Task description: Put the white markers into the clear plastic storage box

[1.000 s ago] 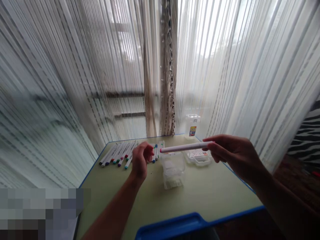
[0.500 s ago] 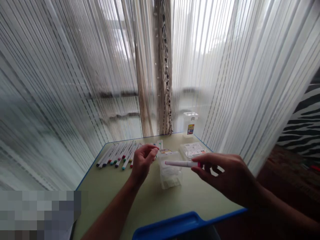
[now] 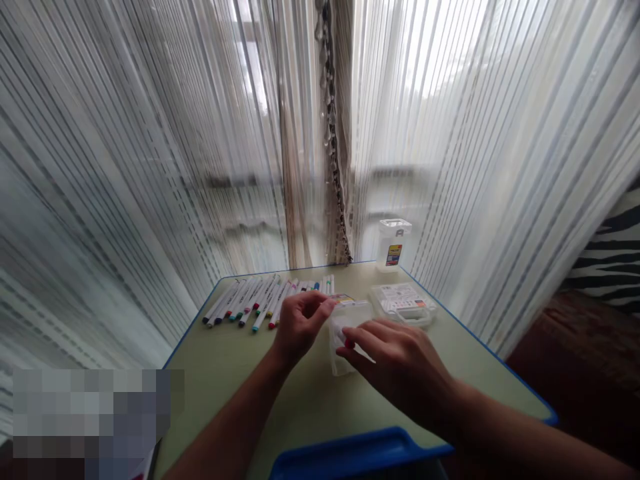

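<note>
A clear plastic box stands open in front of me on the table. My left hand pinches its far left corner between thumb and fingers, beside a small printed label. Over the box's opening, my right hand grips a white marker by its pinkish-red cap end. The marker's body points into the box and is mostly hidden behind my fingers. Left of the box, several white markers with differently coloured ends lie side by side, some partly behind my left hand.
A flat clear case with a handle lies right of the box. Behind it stands a tall clear container with a label. The pale green table has a blue rim, with a blue-edged piece close to me. Striped curtains hang behind.
My right hand has moved left with the marker, from beside the box to over it, turning the marker's body into the box. My left hand stays at the box's corner.
</note>
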`<state>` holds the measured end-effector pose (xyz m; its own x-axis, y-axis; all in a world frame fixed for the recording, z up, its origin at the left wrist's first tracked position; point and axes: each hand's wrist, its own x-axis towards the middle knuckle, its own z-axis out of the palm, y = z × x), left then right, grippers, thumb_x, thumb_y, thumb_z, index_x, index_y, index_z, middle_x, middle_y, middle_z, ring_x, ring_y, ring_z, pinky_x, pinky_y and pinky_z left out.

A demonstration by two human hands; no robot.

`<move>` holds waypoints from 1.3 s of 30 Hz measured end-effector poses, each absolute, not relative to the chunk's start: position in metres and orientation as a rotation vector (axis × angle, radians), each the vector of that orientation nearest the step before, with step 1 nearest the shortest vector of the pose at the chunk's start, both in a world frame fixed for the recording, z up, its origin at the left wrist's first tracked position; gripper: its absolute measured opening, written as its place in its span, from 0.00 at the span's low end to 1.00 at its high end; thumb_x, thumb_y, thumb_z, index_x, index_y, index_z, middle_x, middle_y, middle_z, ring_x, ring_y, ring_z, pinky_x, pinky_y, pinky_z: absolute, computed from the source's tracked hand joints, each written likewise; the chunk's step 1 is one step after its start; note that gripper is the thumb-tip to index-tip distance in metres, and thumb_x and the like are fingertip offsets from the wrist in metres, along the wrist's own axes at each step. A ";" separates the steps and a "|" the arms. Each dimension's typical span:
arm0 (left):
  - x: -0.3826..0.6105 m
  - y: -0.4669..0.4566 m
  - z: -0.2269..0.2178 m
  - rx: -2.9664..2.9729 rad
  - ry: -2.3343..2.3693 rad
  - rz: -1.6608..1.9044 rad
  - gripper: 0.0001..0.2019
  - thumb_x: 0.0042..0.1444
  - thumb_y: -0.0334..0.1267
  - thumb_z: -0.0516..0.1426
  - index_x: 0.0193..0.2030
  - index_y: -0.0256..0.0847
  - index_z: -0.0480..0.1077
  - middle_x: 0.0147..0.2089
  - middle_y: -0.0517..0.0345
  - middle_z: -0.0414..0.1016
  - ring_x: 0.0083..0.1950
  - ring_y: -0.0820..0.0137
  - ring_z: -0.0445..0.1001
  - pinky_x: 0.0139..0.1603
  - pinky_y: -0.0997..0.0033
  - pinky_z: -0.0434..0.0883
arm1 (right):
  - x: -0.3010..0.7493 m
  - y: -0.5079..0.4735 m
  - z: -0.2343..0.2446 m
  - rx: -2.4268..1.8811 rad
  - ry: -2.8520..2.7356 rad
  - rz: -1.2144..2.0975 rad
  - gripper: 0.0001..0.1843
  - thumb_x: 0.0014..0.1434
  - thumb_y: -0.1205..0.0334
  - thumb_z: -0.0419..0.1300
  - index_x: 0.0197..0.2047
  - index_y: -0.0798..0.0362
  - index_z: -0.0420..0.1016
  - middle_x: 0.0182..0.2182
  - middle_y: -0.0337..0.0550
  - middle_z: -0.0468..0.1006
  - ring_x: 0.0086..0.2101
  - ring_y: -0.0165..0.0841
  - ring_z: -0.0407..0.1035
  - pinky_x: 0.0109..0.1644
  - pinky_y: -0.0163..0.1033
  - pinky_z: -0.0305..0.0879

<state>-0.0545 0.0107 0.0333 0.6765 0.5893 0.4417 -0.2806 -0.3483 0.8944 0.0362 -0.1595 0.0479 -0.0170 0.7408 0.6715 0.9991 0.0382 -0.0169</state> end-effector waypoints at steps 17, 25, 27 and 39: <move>-0.054 0.011 0.026 1.730 0.199 0.891 0.12 0.56 0.43 0.61 0.27 0.36 0.75 0.21 0.61 0.65 0.23 0.76 0.59 0.25 0.74 0.58 | 0.034 -0.147 0.035 -1.903 -1.853 -0.625 0.10 0.67 0.60 0.59 0.41 0.55 0.80 0.30 0.48 0.86 0.25 0.39 0.79 0.25 0.38 0.59; -0.052 0.012 0.026 1.683 0.215 0.899 0.11 0.52 0.43 0.64 0.27 0.37 0.78 0.20 0.58 0.69 0.23 0.73 0.64 0.24 0.73 0.60 | 0.033 -0.144 0.040 -2.010 -1.863 -0.595 0.10 0.66 0.59 0.59 0.42 0.53 0.80 0.29 0.46 0.86 0.22 0.40 0.79 0.21 0.38 0.54; -0.052 0.012 0.025 1.687 0.204 0.893 0.11 0.52 0.44 0.64 0.28 0.37 0.79 0.20 0.58 0.69 0.23 0.73 0.64 0.23 0.73 0.60 | 0.033 -0.144 0.040 -2.011 -1.850 -0.591 0.10 0.65 0.58 0.60 0.44 0.54 0.80 0.30 0.45 0.86 0.22 0.41 0.79 0.21 0.38 0.55; -0.053 0.016 0.027 1.681 0.259 0.994 0.14 0.58 0.43 0.54 0.30 0.38 0.76 0.19 0.64 0.62 0.22 0.74 0.58 0.25 0.73 0.57 | 0.078 -0.152 0.086 -1.684 -1.361 -0.907 0.15 0.67 0.54 0.58 0.33 0.49 0.81 0.21 0.40 0.81 0.19 0.32 0.73 0.26 0.37 0.64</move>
